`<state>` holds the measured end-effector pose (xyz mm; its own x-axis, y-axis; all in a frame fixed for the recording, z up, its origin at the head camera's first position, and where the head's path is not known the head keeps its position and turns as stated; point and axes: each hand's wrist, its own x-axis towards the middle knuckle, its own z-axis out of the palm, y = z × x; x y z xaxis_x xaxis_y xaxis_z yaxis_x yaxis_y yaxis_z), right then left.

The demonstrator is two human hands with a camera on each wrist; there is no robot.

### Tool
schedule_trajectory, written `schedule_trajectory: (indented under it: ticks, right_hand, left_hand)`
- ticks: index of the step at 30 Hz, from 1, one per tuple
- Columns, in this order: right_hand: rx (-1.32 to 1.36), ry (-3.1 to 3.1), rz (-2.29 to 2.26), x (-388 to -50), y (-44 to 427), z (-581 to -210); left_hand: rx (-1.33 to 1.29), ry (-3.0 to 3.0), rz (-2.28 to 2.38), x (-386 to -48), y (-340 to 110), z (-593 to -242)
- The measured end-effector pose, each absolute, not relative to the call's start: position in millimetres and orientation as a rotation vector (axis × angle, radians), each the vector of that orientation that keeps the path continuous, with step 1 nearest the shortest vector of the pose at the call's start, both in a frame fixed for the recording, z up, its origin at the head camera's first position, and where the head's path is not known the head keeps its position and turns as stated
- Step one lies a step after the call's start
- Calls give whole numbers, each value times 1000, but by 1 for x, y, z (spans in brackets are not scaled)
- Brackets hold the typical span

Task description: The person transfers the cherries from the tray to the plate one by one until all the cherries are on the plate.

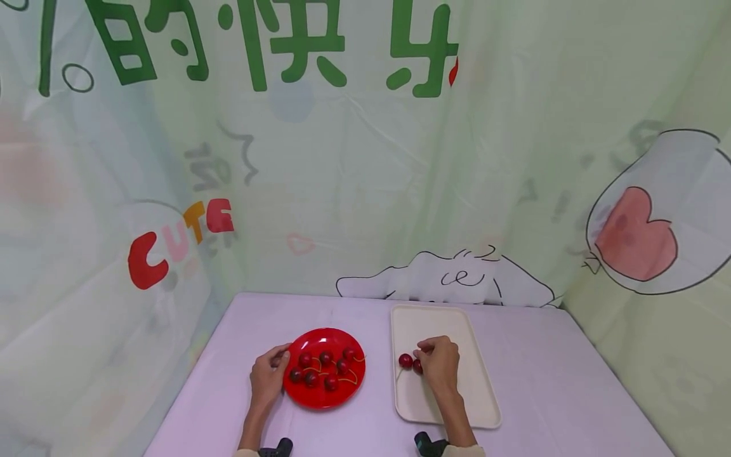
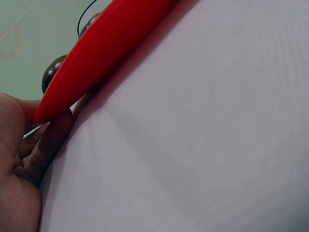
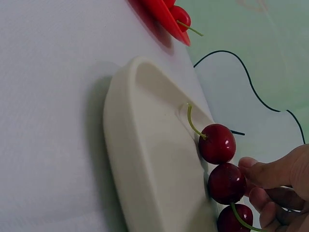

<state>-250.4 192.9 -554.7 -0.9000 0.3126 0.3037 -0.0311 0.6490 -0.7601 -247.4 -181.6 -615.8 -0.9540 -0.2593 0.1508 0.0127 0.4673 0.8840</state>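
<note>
My left hand (image 1: 267,379) grips the left rim of a red plate (image 1: 324,400); in the left wrist view the thumb lies over the plate (image 2: 91,58) edge and fingers are beneath it. Several dark red cherries, some with stems, lie on the plate. Over a cream tray (image 1: 419,403), my right hand (image 1: 441,365) pinches a cherry (image 1: 418,367), its fingertips partly hidden. Another cherry (image 1: 405,361) lies just left of it. The right wrist view shows three cherries in a row, the hand (image 3: 277,186) at the middle cherry (image 3: 227,183).
A pale lilac cloth (image 1: 537,374) covers the table, with the plate on the left and the tray to its right. Behind and on both sides hangs a pale green printed curtain (image 1: 388,171) with green characters and drawings.
</note>
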Motion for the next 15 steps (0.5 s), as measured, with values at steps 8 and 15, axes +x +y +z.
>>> schedule_trajectory:
  ticks: [8, 15]
  right_hand:
    - [-225, -2456, 1135, -250, 195, -555]
    - [-299, -2396, 1071, -244, 203, -550]
  left_hand:
    - [215, -2449, -1484, -246, -179, -615]
    - [211, -2453, -1477, -247, -181, -616]
